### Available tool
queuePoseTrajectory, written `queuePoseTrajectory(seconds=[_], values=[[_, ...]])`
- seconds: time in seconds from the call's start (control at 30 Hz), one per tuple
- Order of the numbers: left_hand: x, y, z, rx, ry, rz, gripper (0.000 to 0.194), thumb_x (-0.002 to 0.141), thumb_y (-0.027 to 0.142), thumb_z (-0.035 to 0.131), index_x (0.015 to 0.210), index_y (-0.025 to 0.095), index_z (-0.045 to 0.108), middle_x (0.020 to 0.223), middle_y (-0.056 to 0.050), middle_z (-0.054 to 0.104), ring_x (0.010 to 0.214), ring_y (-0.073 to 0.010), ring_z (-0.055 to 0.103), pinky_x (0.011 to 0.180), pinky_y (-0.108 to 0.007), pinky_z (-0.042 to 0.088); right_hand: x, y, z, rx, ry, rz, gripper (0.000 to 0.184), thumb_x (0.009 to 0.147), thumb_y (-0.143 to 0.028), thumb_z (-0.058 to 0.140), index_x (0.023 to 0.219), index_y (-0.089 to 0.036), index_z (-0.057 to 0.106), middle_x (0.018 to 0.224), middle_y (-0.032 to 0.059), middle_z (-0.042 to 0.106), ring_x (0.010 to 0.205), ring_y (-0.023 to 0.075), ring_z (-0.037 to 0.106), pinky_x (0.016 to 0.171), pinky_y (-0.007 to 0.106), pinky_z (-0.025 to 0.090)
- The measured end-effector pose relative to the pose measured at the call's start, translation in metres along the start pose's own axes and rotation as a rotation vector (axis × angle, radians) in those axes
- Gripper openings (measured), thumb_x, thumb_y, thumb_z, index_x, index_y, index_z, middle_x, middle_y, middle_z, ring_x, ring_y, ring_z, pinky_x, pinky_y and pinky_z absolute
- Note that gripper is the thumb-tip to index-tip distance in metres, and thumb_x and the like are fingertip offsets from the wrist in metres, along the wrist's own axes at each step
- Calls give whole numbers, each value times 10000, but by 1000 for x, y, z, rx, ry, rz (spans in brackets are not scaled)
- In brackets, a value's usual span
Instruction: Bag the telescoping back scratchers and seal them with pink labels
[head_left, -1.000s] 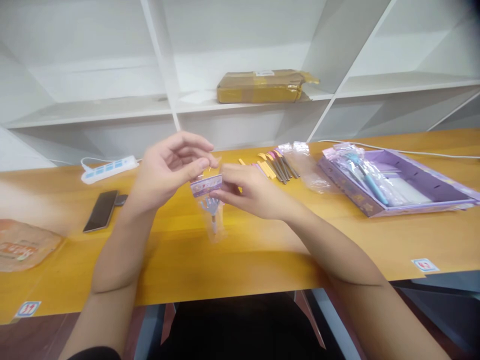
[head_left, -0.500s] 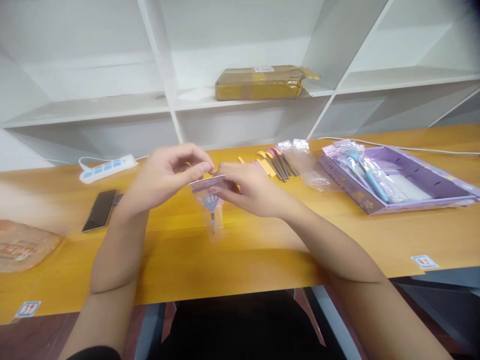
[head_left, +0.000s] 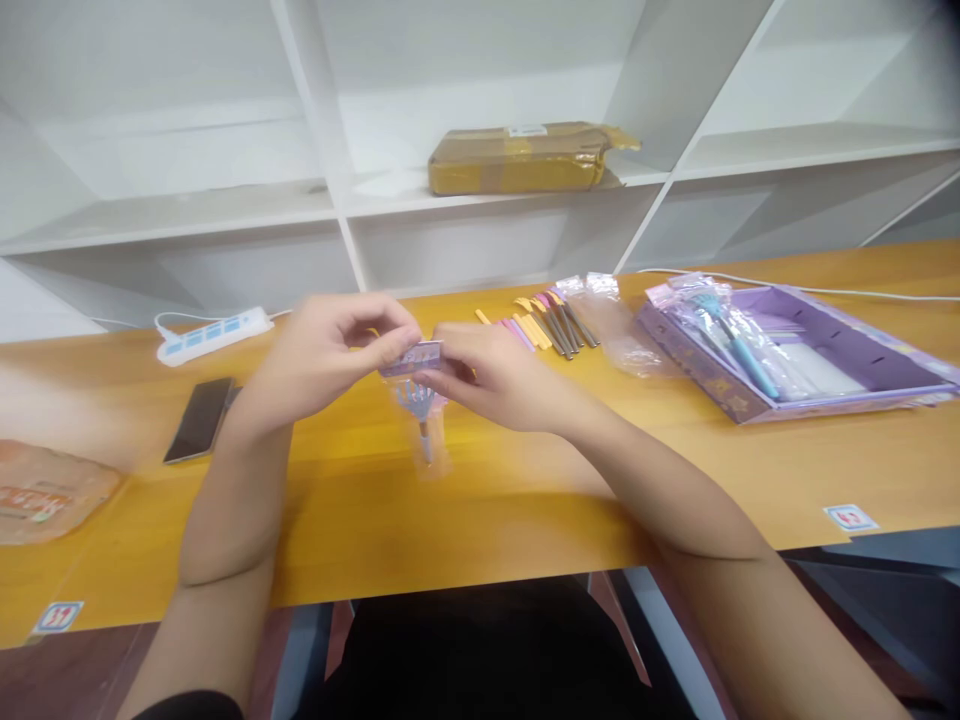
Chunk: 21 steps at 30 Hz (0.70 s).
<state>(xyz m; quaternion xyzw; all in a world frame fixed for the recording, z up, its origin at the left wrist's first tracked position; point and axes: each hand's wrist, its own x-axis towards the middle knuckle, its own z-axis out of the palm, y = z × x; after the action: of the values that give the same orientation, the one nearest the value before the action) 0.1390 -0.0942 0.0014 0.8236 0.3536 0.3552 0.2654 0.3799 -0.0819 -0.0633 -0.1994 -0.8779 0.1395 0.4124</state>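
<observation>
Both hands meet above the middle of the orange table (head_left: 465,500). My left hand (head_left: 330,355) and my right hand (head_left: 495,375) each pinch the purple header card of a small clear packet (head_left: 424,420). The packet hangs down from the card and holds a little blue claw-like item on a stick. The card looks folded almost flat between my fingertips. A row of yellow, pink and dark sticks (head_left: 544,325) lies just beyond my right hand.
A purple tray (head_left: 825,365) with more bagged items stands at the right, empty clear bags (head_left: 615,335) beside it. A phone (head_left: 199,420) and white power strip (head_left: 214,335) lie left. An orange bag (head_left: 45,490) sits at the far left. A brown parcel (head_left: 525,158) rests on the white shelf.
The header card has tipped from facing me to nearly flat as my fingers closed over it. Both hands sank slightly toward the table.
</observation>
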Motion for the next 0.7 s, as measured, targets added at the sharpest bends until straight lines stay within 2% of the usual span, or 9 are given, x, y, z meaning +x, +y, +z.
queuePoseTrajectory(seconds=[0.3, 0.43, 0.53, 0.7], values=[[1, 3, 2, 43, -27, -14, 251, 1004, 494, 820, 954, 248, 833, 895, -29, 802, 805, -170, 721, 682, -278, 562, 1, -3, -4, 3, -12, 37, 361, 1153, -335, 643, 848, -206, 501, 766, -25, 532, 708, 127, 467, 685, 289, 324], [0, 3, 2, 37, -37, -11, 240, 1005, 490, 816, 988, 251, 830, 916, -37, 803, 807, -176, 723, 676, -281, 563, 2, -5, -10, 10, 9, 71, 444, 1166, -423, 628, 809, -208, 472, 756, -17, 542, 685, 126, 454, 666, 292, 309], [0, 3, 2, 23, -55, -4, 245, 1003, 491, 818, 1009, 246, 828, 961, -48, 812, 840, -184, 743, 699, -280, 584, 3, -6, -13, 6, 42, 85, 463, 1177, -483, 609, 822, -201, 512, 779, -7, 563, 698, 128, 475, 675, 289, 323], [0, 2, 2, -3, -87, 3, 222, 996, 463, 833, 1066, 252, 837, 1026, -56, 829, 872, -195, 763, 762, -295, 623, 2, -2, -15, -1, 70, 54, 408, 1177, -460, 613, 875, -187, 583, 810, -2, 593, 713, 125, 508, 675, 283, 333]])
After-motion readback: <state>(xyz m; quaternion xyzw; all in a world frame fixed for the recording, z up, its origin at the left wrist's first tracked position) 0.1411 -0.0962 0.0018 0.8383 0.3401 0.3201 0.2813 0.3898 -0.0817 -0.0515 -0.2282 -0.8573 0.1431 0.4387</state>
